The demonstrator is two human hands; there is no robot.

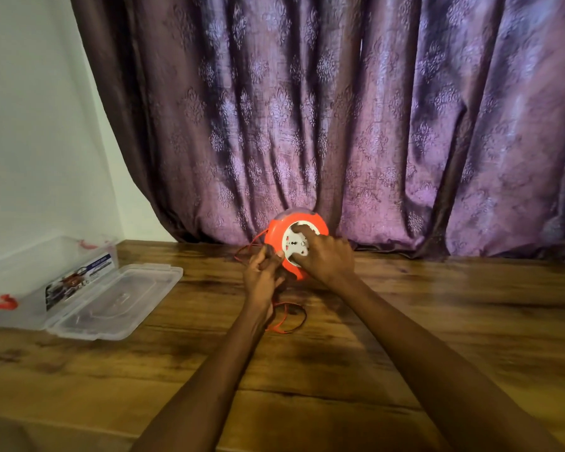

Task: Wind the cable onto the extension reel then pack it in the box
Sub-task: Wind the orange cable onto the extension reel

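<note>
Purple patterned curtain [307, 125] fills the back, white wall [30, 125] at left. Wooden table [405, 321] runs below it. Clear plastic box [30, 278] sits at the table's far left, open, red latches, printed label on its side; its lid [111, 305] lies flat just beside it. Orange extension reel [276, 238] stands on edge mid-table, against the curtain, white socket face toward the camera. Right hand [327, 259] rests on that face, one finger up at its top edge. Left hand [263, 275] is just left of the reel, fingers curled round the red-and-black cable [289, 319]. Loose cable loops lie on the table below that hand, well apart from the box.
</note>
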